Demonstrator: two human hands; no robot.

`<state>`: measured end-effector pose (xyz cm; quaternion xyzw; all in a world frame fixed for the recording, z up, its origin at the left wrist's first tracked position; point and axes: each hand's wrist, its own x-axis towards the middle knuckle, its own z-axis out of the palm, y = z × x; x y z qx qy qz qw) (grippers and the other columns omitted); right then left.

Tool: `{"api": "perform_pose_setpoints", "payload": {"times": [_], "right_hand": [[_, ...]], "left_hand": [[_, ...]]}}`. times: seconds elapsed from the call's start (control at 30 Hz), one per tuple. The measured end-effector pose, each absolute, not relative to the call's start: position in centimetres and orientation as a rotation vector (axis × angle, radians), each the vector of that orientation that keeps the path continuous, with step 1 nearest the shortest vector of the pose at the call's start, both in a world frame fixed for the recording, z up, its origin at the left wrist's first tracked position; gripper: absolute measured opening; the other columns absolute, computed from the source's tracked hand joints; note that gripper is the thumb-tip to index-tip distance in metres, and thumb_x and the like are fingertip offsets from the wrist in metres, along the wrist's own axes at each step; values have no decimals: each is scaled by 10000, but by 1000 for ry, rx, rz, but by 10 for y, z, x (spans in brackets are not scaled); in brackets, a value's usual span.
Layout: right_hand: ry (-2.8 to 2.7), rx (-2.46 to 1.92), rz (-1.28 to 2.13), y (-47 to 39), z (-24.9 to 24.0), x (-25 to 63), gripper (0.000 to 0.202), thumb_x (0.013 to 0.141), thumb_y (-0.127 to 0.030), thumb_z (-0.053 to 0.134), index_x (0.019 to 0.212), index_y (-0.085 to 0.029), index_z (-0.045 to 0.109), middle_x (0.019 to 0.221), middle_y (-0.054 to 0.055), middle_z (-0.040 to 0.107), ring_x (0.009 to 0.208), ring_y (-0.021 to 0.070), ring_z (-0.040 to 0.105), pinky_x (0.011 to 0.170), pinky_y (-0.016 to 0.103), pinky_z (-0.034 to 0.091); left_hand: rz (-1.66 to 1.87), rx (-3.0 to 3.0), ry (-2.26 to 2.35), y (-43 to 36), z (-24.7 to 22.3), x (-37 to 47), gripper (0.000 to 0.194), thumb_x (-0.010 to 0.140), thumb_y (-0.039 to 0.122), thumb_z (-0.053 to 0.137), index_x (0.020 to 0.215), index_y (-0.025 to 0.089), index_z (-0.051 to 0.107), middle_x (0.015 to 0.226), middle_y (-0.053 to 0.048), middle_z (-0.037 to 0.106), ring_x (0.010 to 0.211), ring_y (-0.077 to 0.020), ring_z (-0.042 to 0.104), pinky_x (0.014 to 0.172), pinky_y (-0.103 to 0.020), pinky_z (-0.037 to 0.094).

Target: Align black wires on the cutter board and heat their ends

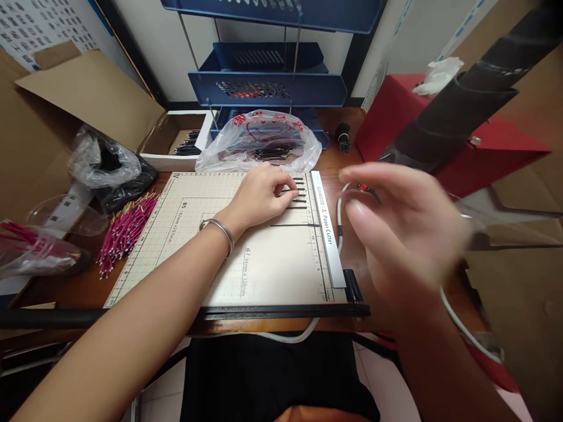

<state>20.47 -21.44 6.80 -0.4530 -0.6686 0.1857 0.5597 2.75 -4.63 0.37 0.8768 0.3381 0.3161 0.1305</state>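
Observation:
My left hand (266, 190) rests on the cream paper cutter (272, 269). Its thumb and forefinger are closed in a pinch at one of several short black wires (299, 207) lying across the board by the white guard strip (328, 234). A longer black wire (292, 225) lies a little nearer to me, its right end at the strip. The palm hides the left ends of some wires. My right hand (404, 228), blurred, hovers over the table right of the cutter. Its thumb and forefinger are apart, and nothing shows between them.
Behind the cutter lies a clear plastic bag (264, 140) with dark wires, below blue shelves (268, 88). Magenta wires (127, 234) lie at left, near an open cardboard box (92, 94). A black tube (457, 111) and red box (382, 111) stand right; a white cable (339, 217) runs alongside.

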Motion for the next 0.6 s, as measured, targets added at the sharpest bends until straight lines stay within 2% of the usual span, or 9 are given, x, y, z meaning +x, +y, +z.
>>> {"api": "perform_pose_setpoints", "payload": {"times": [0.1,0.2,0.33,0.43,0.6], "right_hand": [[-1410,-1113,440,-144,26,223,369,1016,-445,732,1348,-284,716,1464,96,690,1422,323,654,1255,540,556],[-1314,-1139,561,-80,-15,239,641,848,-543,876,1375,-245,665,1557,132,639,1536,368,561,1349,590,439],[-1197,-1046,888,-57,-41,240,862,766,-626,892,1467,-247,565,1683,135,558,1674,343,419,1437,549,291],[-1098,-984,1085,-65,-50,235,861,736,-588,886,1451,-243,551,1730,137,513,1693,325,396,1453,510,254],[-1024,-917,1247,-67,-59,232,831,655,-409,850,1412,-270,538,1658,110,586,1606,336,507,1426,534,312]], "left_hand": [[905,2550,995,-46,3,27,135,934,263,730,865,202,829,725,-14,661,810,-214,580,858,-391,444],[882,2560,1015,-44,2,26,150,950,288,728,875,206,827,766,-24,689,848,-225,586,866,-396,440],[853,2569,1027,-41,2,25,152,954,305,735,884,209,831,833,-35,721,871,-227,584,895,-410,434],[816,2569,1037,-40,3,24,171,961,331,737,878,209,824,878,-43,738,887,-226,590,915,-416,437],[760,2567,1061,-42,7,23,199,965,358,735,871,213,832,872,-52,737,886,-238,576,924,-439,437]]}}
